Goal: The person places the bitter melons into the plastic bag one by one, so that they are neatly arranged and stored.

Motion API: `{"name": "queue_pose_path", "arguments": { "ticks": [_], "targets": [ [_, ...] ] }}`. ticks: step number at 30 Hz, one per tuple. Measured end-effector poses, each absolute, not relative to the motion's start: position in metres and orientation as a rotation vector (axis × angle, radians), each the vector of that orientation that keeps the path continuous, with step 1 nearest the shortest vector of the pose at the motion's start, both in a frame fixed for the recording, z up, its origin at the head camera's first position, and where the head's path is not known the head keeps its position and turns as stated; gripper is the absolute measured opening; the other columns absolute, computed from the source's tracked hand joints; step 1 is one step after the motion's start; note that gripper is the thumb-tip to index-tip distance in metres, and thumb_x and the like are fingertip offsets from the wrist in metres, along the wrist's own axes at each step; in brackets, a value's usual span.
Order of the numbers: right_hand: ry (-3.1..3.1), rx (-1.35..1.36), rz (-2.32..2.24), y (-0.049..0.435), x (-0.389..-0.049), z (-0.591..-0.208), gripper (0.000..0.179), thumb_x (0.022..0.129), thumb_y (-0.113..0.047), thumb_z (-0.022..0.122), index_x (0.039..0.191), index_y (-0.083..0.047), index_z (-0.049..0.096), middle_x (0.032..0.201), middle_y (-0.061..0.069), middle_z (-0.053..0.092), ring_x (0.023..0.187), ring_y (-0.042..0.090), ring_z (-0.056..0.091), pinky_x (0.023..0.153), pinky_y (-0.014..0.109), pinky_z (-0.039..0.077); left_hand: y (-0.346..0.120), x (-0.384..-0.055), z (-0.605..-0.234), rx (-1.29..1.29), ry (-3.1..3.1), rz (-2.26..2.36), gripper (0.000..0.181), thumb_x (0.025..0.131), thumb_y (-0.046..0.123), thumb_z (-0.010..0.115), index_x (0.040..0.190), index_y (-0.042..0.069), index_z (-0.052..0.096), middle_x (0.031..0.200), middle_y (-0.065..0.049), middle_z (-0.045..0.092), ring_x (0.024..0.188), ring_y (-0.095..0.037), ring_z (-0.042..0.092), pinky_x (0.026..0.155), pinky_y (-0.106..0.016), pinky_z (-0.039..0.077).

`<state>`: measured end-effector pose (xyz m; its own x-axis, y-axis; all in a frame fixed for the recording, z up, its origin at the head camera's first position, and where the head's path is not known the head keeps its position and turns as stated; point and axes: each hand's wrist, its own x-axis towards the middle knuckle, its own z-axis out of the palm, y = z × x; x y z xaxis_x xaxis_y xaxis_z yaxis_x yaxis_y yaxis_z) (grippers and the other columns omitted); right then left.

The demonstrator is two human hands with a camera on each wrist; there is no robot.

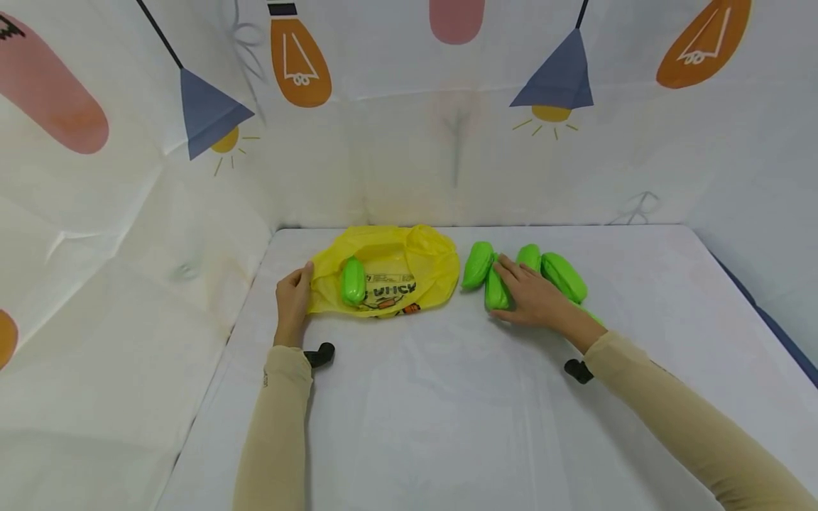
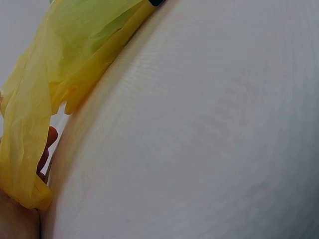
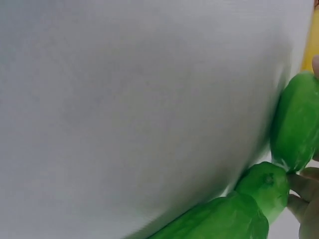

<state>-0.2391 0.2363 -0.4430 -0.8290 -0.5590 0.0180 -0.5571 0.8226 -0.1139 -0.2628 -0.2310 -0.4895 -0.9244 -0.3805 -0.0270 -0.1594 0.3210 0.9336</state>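
My left hand [image 1: 293, 297] pinches the left edge of a thin yellow plastic bag [image 1: 439, 289] that lies with its mouth spread. One shiny green oblong item [image 1: 353, 282] rests inside, near the opening's left side. In the left wrist view the bag [image 2: 25, 139] covers most of my fingers. To the right of the bag, my right hand [image 1: 535, 297] grips another green oblong item [image 1: 496, 291], with thumb and fingers on opposite sides. Similar green items [image 1: 564, 275] lie around and partly under that hand; one [image 1: 478, 265] sits between it and the bag.
A white-covered table [image 1: 422, 411] spreads below both arms. Behind it hangs a pale cloth [image 1: 396, 163] printed with lamps and bulbs, and another fold rises on the left. Black camera mounts [image 1: 321, 355] stick out at both wrists.
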Motion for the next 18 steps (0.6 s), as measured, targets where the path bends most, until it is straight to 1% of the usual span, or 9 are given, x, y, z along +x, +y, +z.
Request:
{"name": "queue_pose_path", "arguments": {
  "ticks": [4,9,15,18],
  "targets": [
    [2.979,-0.886,-0.183,0.237,-0.237,-0.440,0.098,0.086,-0.050,0.070,0.150,0.008,0.024,0.157,0.028,0.021,0.140,0.046,0.032,0.115,0.056,0.025,-0.230,-0.262,-0.488,0.494,-2.384,-1.647,0.071,0.092,0.067,0.047,0.123,0.005,0.067,0.125,-0.012,0.064,0.098,-0.017,0.053,0.085,-0.023,0.040],
    [2.982,-0.868,-0.177,0.239,-0.237,-0.435,0.099,0.085,-0.053,0.070,0.150,0.005,0.025,0.157,0.027,0.022,0.139,0.047,0.033,0.113,0.057,0.027,-0.231,-0.261,-0.488,0.498,-2.379,-1.658,0.070,0.092,0.066,0.048,0.120,0.005,0.067,0.122,-0.013,0.064,0.094,-0.017,0.052,0.081,-0.023,0.040],
    [3.007,-0.849,-0.218,0.243,-0.241,-0.421,0.102,0.084,-0.053,0.072,0.151,0.005,0.022,0.157,0.024,0.024,0.138,0.048,0.032,0.112,0.059,0.027,-0.232,-0.261,-0.489,0.501,-2.386,-1.669,0.071,0.092,0.067,0.048,0.124,0.006,0.066,0.126,-0.012,0.063,0.102,-0.019,0.053,0.088,-0.026,0.041],
    [3.024,-0.861,-0.219,0.245,-0.244,-0.415,0.102,0.084,-0.052,0.072,0.152,0.005,0.022,0.158,0.023,0.023,0.139,0.047,0.032,0.113,0.058,0.026,-0.231,-0.262,-0.488,0.500,-2.379,-1.677,0.072,0.091,0.068,0.049,0.124,0.006,0.066,0.127,-0.012,0.063,0.105,-0.020,0.054,0.091,-0.028,0.041]
  ]
}}
